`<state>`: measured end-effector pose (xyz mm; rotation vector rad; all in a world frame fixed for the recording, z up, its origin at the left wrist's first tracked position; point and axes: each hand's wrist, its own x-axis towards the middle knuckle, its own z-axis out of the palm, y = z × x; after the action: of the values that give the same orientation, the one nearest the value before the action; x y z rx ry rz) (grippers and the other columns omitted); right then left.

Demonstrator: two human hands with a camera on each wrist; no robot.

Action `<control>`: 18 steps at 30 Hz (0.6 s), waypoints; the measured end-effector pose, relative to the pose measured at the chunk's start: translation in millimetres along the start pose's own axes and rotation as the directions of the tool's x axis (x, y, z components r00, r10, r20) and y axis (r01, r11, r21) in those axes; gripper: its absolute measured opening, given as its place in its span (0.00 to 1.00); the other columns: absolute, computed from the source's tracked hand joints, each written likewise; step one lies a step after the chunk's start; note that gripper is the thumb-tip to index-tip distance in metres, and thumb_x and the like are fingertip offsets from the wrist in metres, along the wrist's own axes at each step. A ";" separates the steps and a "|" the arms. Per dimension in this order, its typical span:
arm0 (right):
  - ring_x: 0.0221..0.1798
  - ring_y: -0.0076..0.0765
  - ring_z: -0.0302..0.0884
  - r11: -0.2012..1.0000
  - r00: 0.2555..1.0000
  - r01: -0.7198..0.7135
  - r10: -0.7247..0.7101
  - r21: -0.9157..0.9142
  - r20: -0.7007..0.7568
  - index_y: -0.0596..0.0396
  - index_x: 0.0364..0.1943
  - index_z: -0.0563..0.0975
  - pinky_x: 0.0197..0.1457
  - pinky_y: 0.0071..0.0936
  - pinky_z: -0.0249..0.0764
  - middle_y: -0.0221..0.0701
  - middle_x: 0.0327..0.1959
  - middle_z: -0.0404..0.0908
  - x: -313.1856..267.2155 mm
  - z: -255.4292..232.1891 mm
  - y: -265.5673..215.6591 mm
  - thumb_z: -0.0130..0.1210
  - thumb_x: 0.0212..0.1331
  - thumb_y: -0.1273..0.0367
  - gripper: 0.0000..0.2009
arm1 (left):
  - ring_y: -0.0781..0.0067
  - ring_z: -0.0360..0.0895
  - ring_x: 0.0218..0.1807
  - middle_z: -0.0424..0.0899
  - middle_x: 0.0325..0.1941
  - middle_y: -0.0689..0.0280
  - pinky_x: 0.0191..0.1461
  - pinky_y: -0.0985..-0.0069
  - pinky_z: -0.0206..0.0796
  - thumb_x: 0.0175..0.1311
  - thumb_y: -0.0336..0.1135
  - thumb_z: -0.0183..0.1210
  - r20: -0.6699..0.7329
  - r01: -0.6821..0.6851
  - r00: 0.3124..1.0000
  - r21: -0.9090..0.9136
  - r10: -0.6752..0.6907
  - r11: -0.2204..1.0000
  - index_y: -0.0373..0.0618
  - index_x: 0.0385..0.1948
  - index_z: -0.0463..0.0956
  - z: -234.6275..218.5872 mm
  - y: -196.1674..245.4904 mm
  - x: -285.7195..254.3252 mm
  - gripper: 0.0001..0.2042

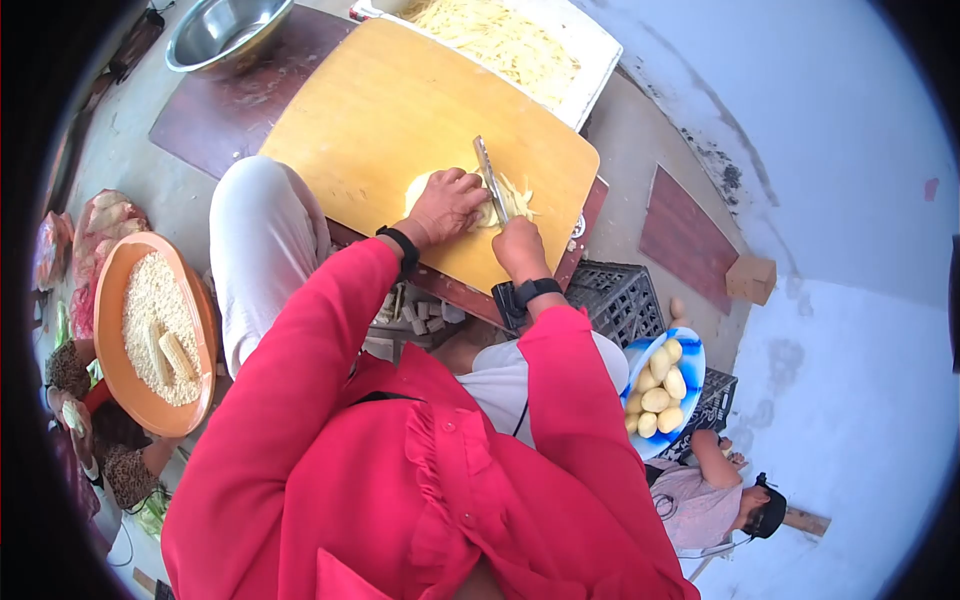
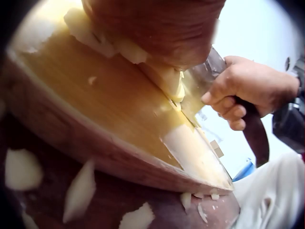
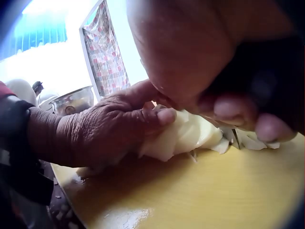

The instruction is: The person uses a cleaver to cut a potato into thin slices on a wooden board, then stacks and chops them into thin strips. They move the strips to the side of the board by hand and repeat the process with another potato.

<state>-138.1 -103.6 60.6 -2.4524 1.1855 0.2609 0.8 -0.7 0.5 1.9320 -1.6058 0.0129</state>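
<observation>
On the yellow cutting board [image 1: 370, 120], my left hand [image 1: 448, 205] holds down overlapping pale potato slices [image 3: 183, 138], its fingers bent over them. Its thumb lies along the slices in the right wrist view. My right hand [image 1: 522, 250] grips the dark handle of a wide-bladed kitchen knife [image 1: 486, 165]. The blade stands close beside the left fingertips, at the end of the slices. Thin potato strips [image 1: 517, 200] lie around the blade. In the left wrist view, the left hand hides part of the blade.
Behind the board stands a white box [image 1: 597, 65] of potato strips, with a steel bowl [image 1: 215, 50] farther left. An orange basin [image 1: 197, 330] holds corn kernels and cobs. Peeled potatoes [image 1: 655, 400] fill a blue-white basin at right, near a black crate [image 1: 620, 300] and another person [image 1: 700, 505].
</observation>
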 end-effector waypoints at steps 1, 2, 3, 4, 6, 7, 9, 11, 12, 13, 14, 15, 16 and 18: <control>0.43 0.66 0.80 1.000 0.999 0.001 -0.001 0.005 -0.051 0.67 0.36 0.78 0.48 0.53 0.76 0.61 0.36 0.80 5.8 5.7 -5.2 0.50 0.54 0.73 0.11 | 0.61 0.69 0.53 0.74 0.47 0.69 0.57 0.59 0.61 0.53 0.41 0.61 -0.012 0.002 1.000 0.006 -0.002 1.000 0.60 0.47 0.74 0.1 -2.5 1.4 0.17; 0.44 0.66 0.80 1.000 0.999 0.006 -0.005 0.025 -0.053 0.67 0.37 0.77 0.49 0.52 0.76 0.60 0.36 0.80 11.6 9.1 -7.9 0.50 0.55 0.72 0.11 | 0.61 0.70 0.53 0.74 0.47 0.68 0.57 0.59 0.62 0.53 0.41 0.61 -0.020 0.003 1.000 0.008 -0.003 1.000 0.60 0.47 0.74 1.3 -2.3 1.4 0.17; 0.44 0.65 0.80 0.999 0.998 0.005 -0.002 0.044 -0.058 0.66 0.37 0.77 0.49 0.52 0.76 0.60 0.37 0.80 15.3 8.1 -11.1 0.51 0.55 0.72 0.10 | 0.61 0.70 0.53 0.74 0.46 0.68 0.56 0.59 0.62 0.53 0.42 0.61 -0.027 -0.002 1.000 0.006 0.002 1.000 0.59 0.47 0.74 1.7 -0.9 0.3 0.17; 0.44 0.65 0.80 0.998 0.998 0.002 0.003 0.062 -0.069 0.66 0.37 0.76 0.49 0.52 0.76 0.60 0.37 0.80 16.9 5.0 -11.7 0.51 0.55 0.72 0.10 | 0.59 0.68 0.57 0.73 0.52 0.68 0.60 0.58 0.59 0.55 0.41 0.60 0.064 0.028 0.998 -0.005 -0.027 1.000 0.57 0.49 0.73 0.7 -0.8 -0.3 0.18; 0.44 0.65 0.80 0.997 0.996 0.002 0.004 0.074 -0.093 0.66 0.37 0.77 0.49 0.52 0.76 0.60 0.37 0.80 10.9 -1.1 -9.5 0.52 0.55 0.71 0.11 | 0.59 0.68 0.57 0.73 0.52 0.68 0.60 0.58 0.60 0.55 0.42 0.61 0.035 0.017 0.999 -0.004 -0.017 1.000 0.57 0.49 0.73 0.4 2.5 -0.6 0.18; 0.44 0.64 0.80 0.997 0.995 0.011 -0.003 0.078 -0.102 0.67 0.37 0.77 0.49 0.52 0.76 0.60 0.36 0.80 8.7 -3.2 -9.7 0.52 0.55 0.71 0.11 | 0.59 0.68 0.57 0.73 0.52 0.68 0.59 0.58 0.60 0.55 0.42 0.61 0.017 0.018 1.000 0.000 -0.018 1.000 0.56 0.49 0.73 0.0 0.2 0.1 0.19; 0.43 0.65 0.81 0.998 0.994 0.019 -0.013 0.058 -0.105 0.67 0.36 0.77 0.49 0.52 0.76 0.60 0.35 0.81 -6.5 -7.0 -5.8 0.52 0.55 0.71 0.10 | 0.59 0.68 0.58 0.73 0.52 0.67 0.60 0.58 0.60 0.55 0.42 0.61 0.056 0.029 0.998 -0.003 -0.029 1.000 0.56 0.50 0.73 -3.1 -3.3 0.9 0.19; 0.42 0.66 0.81 0.999 0.999 0.025 -0.023 0.026 -0.049 0.67 0.36 0.77 0.49 0.52 0.77 0.60 0.34 0.81 -19.4 -20.6 -6.2 0.52 0.55 0.72 0.10 | 0.59 0.68 0.58 0.73 0.52 0.67 0.60 0.57 0.59 0.55 0.42 0.61 0.078 0.027 0.997 -0.017 -0.025 0.999 0.56 0.50 0.73 -0.9 0.8 -1.4 0.19; 0.42 0.66 0.81 1.000 0.999 -0.015 0.015 0.000 -0.037 0.68 0.35 0.78 0.49 0.52 0.77 0.61 0.35 0.80 -26.0 -26.0 -10.6 0.51 0.55 0.73 0.10 | 0.58 0.68 0.58 0.73 0.52 0.67 0.60 0.57 0.59 0.55 0.41 0.61 0.073 0.022 0.997 -0.021 -0.020 1.000 0.56 0.50 0.73 -0.9 0.6 -1.7 0.19; 0.42 0.66 0.81 1.000 1.000 -0.007 0.007 0.000 -0.020 0.68 0.34 0.79 0.49 0.52 0.77 0.61 0.35 0.80 -27.3 -27.8 -8.4 0.51 0.54 0.73 0.10 | 0.58 0.68 0.58 0.73 0.52 0.67 0.60 0.57 0.59 0.55 0.41 0.61 0.065 0.019 0.998 -0.021 -0.018 1.000 0.56 0.50 0.73 -1.7 -0.6 -0.8 0.19; 0.42 0.66 0.81 1.000 1.000 0.004 -0.004 0.000 -0.001 0.68 0.34 0.79 0.50 0.52 0.77 0.61 0.35 0.80 -27.5 -29.5 -5.8 0.51 0.54 0.72 0.11 | 0.58 0.68 0.58 0.73 0.52 0.67 0.60 0.57 0.59 0.55 0.41 0.61 0.054 0.022 0.998 -0.036 -0.020 0.999 0.56 0.51 0.72 -2.1 -0.5 -1.6 0.19; 0.43 0.66 0.80 1.000 1.000 0.017 -0.017 0.000 0.023 0.69 0.33 0.79 0.50 0.51 0.77 0.62 0.36 0.80 -26.9 -29.5 -4.1 0.51 0.54 0.72 0.11 | 0.58 0.68 0.58 0.73 0.52 0.67 0.60 0.57 0.59 0.55 0.41 0.61 0.045 0.017 0.999 -0.040 -0.015 0.999 0.56 0.51 0.72 -2.3 -1.1 -2.0 0.19; 0.43 0.67 0.80 1.000 0.999 0.015 -0.015 -0.005 0.039 0.69 0.33 0.80 0.50 0.51 0.77 0.62 0.36 0.80 -25.3 -28.5 -3.2 0.51 0.54 0.72 0.11 | 0.58 0.68 0.58 0.73 0.52 0.67 0.60 0.57 0.59 0.55 0.41 0.61 0.038 0.011 0.999 -0.044 -0.010 0.999 0.57 0.51 0.72 -2.0 -1.5 -2.1 0.19; 0.43 0.67 0.80 1.000 0.997 0.006 -0.006 -0.012 0.071 0.69 0.33 0.80 0.50 0.51 0.76 0.62 0.36 0.80 -21.5 -27.4 -2.2 0.50 0.54 0.72 0.11 | 0.57 0.68 0.58 0.73 0.52 0.67 0.60 0.57 0.60 0.55 0.40 0.61 0.033 0.016 0.999 -0.041 -0.015 0.999 0.57 0.50 0.72 -2.1 -2.0 -1.6 0.19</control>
<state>-150.0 -99.0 93.0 -2.4360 1.1500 0.3512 3.0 1.8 0.6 1.9226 -1.5996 -0.0580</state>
